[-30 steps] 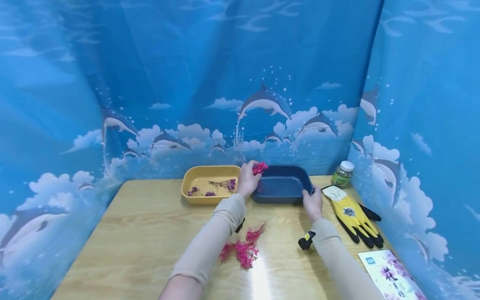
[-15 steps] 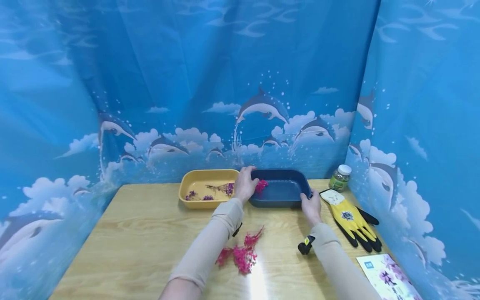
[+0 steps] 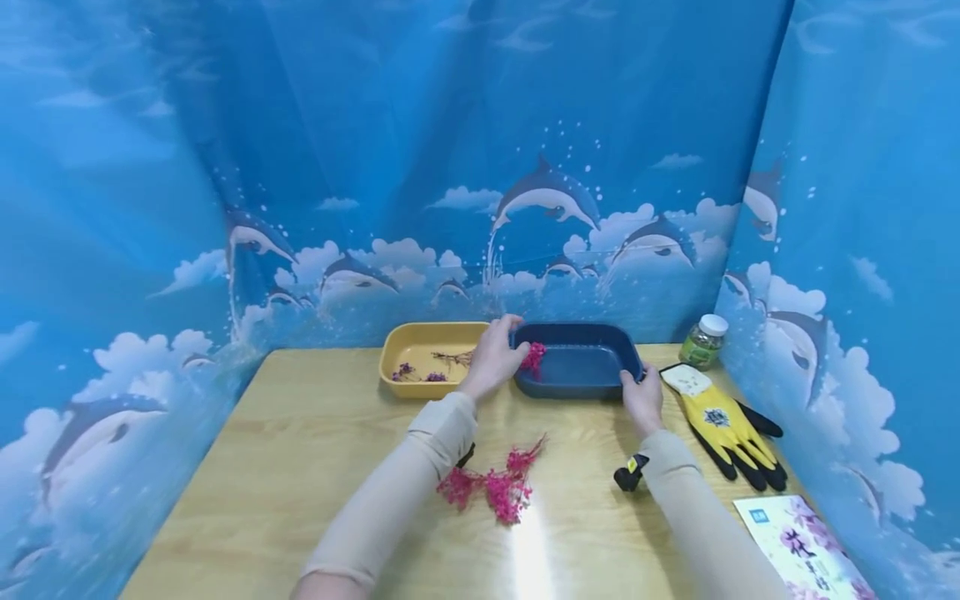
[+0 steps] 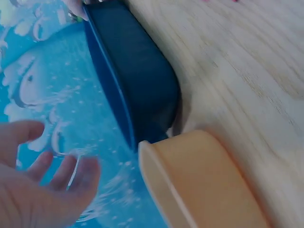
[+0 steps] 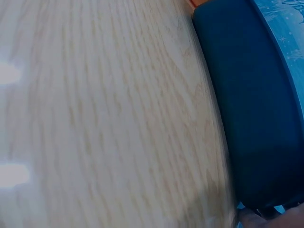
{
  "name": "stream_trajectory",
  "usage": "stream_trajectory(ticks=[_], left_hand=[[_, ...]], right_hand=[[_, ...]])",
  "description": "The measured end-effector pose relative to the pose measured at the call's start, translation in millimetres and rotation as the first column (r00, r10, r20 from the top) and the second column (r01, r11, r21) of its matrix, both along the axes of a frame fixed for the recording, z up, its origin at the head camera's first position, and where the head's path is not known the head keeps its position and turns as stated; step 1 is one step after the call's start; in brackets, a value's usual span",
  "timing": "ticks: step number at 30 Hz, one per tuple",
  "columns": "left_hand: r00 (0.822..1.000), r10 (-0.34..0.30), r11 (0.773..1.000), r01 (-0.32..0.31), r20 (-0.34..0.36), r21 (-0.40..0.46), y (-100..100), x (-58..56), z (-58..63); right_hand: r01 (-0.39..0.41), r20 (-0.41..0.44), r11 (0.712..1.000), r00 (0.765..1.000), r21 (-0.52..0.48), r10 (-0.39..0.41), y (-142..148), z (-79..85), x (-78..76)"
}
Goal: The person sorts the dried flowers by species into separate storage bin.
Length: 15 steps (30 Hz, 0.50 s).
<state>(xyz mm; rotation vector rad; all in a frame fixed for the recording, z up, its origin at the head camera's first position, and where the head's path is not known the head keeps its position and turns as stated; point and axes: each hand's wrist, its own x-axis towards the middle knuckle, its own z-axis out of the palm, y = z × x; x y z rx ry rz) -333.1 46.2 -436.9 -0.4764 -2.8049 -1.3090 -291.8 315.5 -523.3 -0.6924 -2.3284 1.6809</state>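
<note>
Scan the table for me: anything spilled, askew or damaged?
Nothing looks spilled or damaged. At most, the pink sprigs might seem stray, lying directly on the table while purple sprigs lie inside the yellow tray.

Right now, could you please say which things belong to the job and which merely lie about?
In the job, seemingly:
dark-blue rectangular tray
yellow rectangular tray
pink flower sprigs
purple flower sprigs

Lying about, apparently:
yellow-black glove
white-lidded clear jar
white flower-printed sheet

White glare streaks the wooden table (image 3: 255, 467); the left fingers (image 4: 86, 176) look blurred.
</note>
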Motion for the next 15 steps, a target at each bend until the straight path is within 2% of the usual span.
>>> stream_trajectory(ticks=[3,6,10,15], left_hand=[[0.992,-0.123,0.986,0.127,0.042,-0.108,-3.0,11.7,4.9],[0.971,-0.221,0.947,0.235,0.088,-0.219,-6.4,24.7,4.3],[0.952,-0.265,0.916,0.298,0.152,-0.267,-10.9,42.2,-2.8],[0.932,-0.264,0.886,0.336,0.249,-0.319,-15.8,64.9,-18.8]], right_hand=[[-0.003,0.011,1.0,1.0,0.007,0.003,3.5,2.0,-0.7],[-0.005,0.02,1.0,1.0,0.013,0.004,5.2,3.0,-0.8],[-0.02,0.021,1.0,1.0,0.013,0.02,4.6,3.9,-1.3],[-0.025,0.02,1.0,0.999,0.007,0.025,1.3,2.3,-0.5]])
